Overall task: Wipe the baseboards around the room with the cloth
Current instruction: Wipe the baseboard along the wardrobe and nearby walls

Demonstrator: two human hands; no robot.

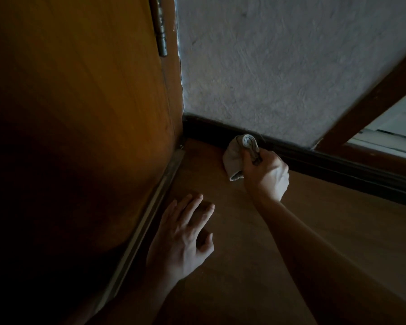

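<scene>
Wiping step, head view: judged in progress near the corner where the door [80,113] meets the wall [279,66].
Cloth [238,158]: bunched grey wad against the dark baseboard [338,165], just right of the corner; whether its lower end touches the floor [244,254] cannot be told.
Right hand [267,174]: fingers curled tight round the cloth.
Left hand [181,240]: fingers spread and straight, holding nothing, on or just over the floor beside the door's bottom edge.
Risk 1: the stretch left of the cloth sits in deep shadow, so it could be skipped.
Risk 2: if the wad slips in the grip, knuckles could scrape the baseboard.
Risk 3: if the door swings, it could catch the left hand.
</scene>
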